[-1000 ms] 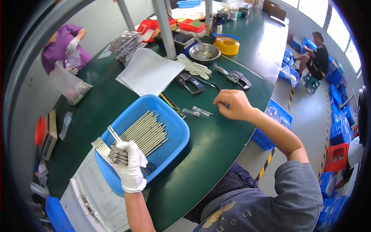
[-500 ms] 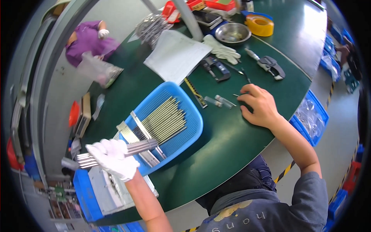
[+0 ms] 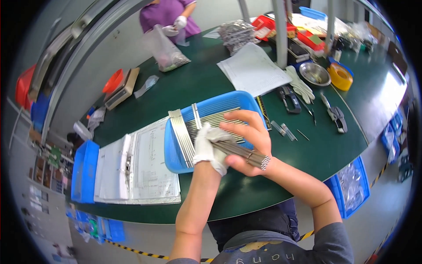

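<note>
Shiny, smooth metal rods (image 3: 239,152) lie under the bare fingers (image 3: 239,127). The left hand (image 3: 211,147) wears a white cloth glove. Beneath them sit a glossy blue plastic tray (image 3: 176,154) and a matt green tabletop (image 3: 307,149).

1. A clear plastic bag (image 3: 165,50) stands at the far edge of the surface, held by a co-worker.
2. A small clear packet (image 3: 147,85) lies flat beside a tan box (image 3: 123,88).
3. A white printed sheet (image 3: 255,70) lies mid-surface.

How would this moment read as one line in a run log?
left hand: gloved, grips rod bundle | right hand: bare, cups same bundle | place: over blue tray | table: green
</note>
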A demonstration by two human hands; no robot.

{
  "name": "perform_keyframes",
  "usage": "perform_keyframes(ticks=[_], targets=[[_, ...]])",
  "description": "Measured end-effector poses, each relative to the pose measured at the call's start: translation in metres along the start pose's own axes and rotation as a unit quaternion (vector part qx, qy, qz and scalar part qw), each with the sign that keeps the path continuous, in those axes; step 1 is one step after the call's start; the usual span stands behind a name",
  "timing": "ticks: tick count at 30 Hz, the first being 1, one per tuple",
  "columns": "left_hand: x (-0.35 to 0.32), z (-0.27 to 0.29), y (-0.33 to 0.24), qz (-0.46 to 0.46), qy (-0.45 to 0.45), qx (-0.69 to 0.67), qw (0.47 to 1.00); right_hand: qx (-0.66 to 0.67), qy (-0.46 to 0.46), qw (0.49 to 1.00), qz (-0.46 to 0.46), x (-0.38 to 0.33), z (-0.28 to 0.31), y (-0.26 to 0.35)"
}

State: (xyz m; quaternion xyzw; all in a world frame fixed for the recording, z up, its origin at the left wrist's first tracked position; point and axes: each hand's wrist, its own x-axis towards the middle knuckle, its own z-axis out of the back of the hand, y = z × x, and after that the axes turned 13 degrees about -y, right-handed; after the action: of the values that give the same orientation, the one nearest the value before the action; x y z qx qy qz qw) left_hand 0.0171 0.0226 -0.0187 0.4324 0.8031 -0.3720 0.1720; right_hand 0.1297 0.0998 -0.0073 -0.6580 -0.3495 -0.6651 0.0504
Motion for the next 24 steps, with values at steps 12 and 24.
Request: perform_keyframes(ticks=[12,24], targets=[[-0.063,0.055,-0.051,-0.136,0.264,0.325,0.898,0.085,0.184,0.875,-0.439,0.026,-0.027,-0.022],[-0.024,0.016,-0.033,-0.311,0.241,0.389,0.833,-0.172,0.136,0.972,-0.078,0.022,-0.025,0.01]])
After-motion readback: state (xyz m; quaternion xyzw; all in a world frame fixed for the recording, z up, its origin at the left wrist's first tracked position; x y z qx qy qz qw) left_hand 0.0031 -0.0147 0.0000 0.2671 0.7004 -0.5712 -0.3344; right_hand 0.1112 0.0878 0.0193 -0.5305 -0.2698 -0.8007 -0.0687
